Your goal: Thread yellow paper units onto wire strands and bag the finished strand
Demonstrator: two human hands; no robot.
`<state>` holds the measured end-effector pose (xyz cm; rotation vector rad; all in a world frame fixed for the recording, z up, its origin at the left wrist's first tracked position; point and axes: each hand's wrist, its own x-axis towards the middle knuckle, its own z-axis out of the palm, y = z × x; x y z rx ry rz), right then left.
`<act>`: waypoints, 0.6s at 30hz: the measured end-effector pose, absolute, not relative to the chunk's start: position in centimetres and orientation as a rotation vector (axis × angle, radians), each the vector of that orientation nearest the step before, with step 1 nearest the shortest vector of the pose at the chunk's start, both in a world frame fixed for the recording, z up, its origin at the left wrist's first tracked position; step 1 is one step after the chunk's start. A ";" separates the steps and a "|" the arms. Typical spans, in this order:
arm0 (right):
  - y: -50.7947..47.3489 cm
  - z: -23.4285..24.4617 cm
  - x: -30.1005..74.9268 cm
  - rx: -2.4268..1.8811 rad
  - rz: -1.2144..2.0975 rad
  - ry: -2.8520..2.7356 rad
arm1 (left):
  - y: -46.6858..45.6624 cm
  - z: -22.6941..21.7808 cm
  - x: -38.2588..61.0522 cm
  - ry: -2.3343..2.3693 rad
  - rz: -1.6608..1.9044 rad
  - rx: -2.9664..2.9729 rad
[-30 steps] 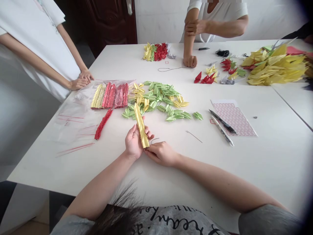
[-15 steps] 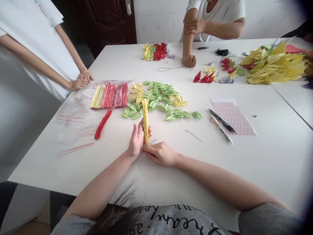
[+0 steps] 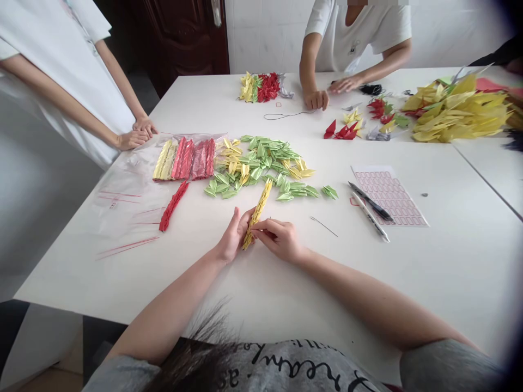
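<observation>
A yellow strand of tightly stacked folded paper pieces [image 3: 262, 201] leans to the right above the table. Its lower half lies in my left hand [image 3: 232, 239], which is closed around it with the thumb raised. My right hand [image 3: 283, 239] is pinched, its fingertips touching the strand's right side low down. Whatever sits between those fingertips is hidden. Just beyond the strand spreads a pile of green and yellow folded paper pieces [image 3: 265, 155]. A needle with thread [image 3: 324, 226] lies to the right of my right hand.
Left lie a red strand [image 3: 174, 207], a plastic bag [image 3: 134, 163] with red and yellow strands, and red threads [image 3: 126, 249]. Pens [image 3: 371, 202] rest on a label sheet [image 3: 396, 198]. Yellow paper cranes [image 3: 461, 114] heap at far right. Two people [image 3: 355, 43] are at the table.
The yellow strand has tilted from upright to the right. My right hand has moved up from its bottom end to its side. Across the table, the person's other hand has come down onto the tabletop.
</observation>
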<state>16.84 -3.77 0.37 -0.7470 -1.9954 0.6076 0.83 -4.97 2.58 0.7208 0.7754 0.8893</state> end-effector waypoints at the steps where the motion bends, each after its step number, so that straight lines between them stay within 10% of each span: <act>1: -3.7 0.4 16.9 -0.762 0.627 -1.985 | -5.0 2.6 0.9 0.776 0.872 0.714; 18: -4.9 0.6 16.5 -0.374 0.477 -2.151 | -3.8 2.7 0.4 0.862 1.117 0.576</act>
